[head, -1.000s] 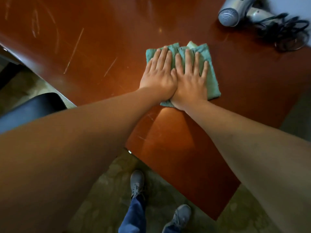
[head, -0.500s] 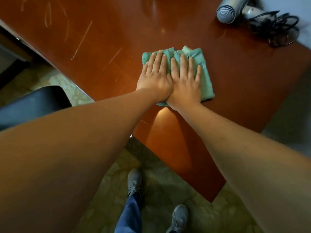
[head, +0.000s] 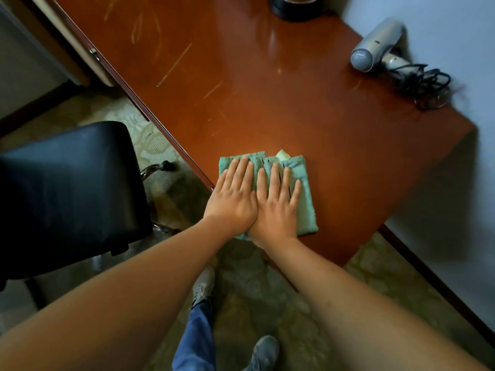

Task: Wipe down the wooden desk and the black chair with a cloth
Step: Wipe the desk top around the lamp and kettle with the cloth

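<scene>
— On the bench (head: 267, 84), near its front corner, lies the cloth (head: 302, 194), green and folded. Both hands are on it.

— Do they grip it?

— No. The left hand (head: 231, 199) and the right hand (head: 277, 207) lie flat, side by side and touching, fingers straight, and they press the cloth down on the wood. Nothing is held in the fingers.

— Where is the chair?

— The chair (head: 69, 194) is black and stands on the floor at the left, just beside the long edge of the bench, apart from the hands.

— What else is on the bench?

— A hairdryer (head: 375, 49) with its cord (head: 426, 87) in a loose bundle, at the far right by the wall. A dark round base (head: 294, 9) is at the far edge, only partly in view. I see also pale scratches (head: 174, 64) on the wood, well apart from the cloth.
</scene>
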The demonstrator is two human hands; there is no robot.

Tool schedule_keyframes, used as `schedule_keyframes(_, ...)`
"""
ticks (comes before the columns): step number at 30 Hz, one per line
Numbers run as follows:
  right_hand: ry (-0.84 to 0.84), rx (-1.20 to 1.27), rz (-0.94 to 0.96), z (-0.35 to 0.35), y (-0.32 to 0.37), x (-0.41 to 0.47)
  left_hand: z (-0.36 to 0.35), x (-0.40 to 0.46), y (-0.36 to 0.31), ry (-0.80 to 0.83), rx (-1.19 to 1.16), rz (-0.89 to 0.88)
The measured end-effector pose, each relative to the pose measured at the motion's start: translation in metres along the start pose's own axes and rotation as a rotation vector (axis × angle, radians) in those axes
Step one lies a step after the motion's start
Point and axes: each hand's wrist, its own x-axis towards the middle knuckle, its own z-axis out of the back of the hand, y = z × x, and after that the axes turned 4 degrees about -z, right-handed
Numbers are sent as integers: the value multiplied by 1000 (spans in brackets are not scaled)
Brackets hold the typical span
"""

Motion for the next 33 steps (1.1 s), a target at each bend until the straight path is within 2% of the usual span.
schedule_keyframes(8,-50,-32,145,9,-3,56,19,39,19,-22,-86,4)
schedule_keyframes(16,-137,-28,115,32,23,222,80,183,82,-94,-79,45)
schedule_keyframes(24,-200,-36,78,67,41,386,150,331,139,-96,-99,45)
schedule_keyframes(33,-225,36,46,75,45,395,161,341,141,-44,-47,31)
